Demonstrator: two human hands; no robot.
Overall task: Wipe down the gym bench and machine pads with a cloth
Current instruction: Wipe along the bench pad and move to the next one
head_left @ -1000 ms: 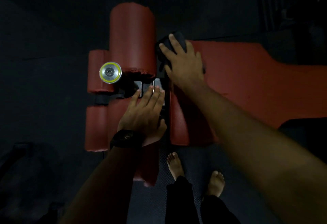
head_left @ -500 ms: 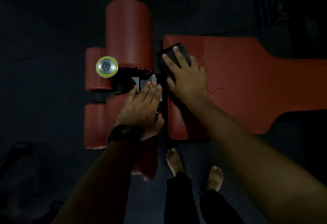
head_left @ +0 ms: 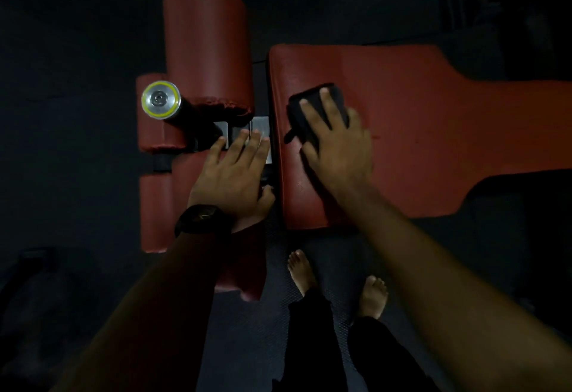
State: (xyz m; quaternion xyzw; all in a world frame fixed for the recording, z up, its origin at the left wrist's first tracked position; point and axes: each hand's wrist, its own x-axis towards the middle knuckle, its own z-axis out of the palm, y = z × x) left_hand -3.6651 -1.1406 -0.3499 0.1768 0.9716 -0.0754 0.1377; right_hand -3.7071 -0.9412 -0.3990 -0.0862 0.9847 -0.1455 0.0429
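dark folded cloth [head_left: 309,116] flat on red bench pad [head_left: 433,119], near its end

A black wristwatch [head_left: 202,218] bands the wrist behind the left hand [head_left: 230,174]; forearms [head_left: 433,255] bare; black trousers [head_left: 312,345]; bare feet [head_left: 301,271].

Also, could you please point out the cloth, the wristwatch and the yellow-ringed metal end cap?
cloth [head_left: 296,120], head view, on its bare left edge.
wristwatch [head_left: 202,216], head view, on its dark face.
yellow-ringed metal end cap [head_left: 160,100], head view, on its silver centre.
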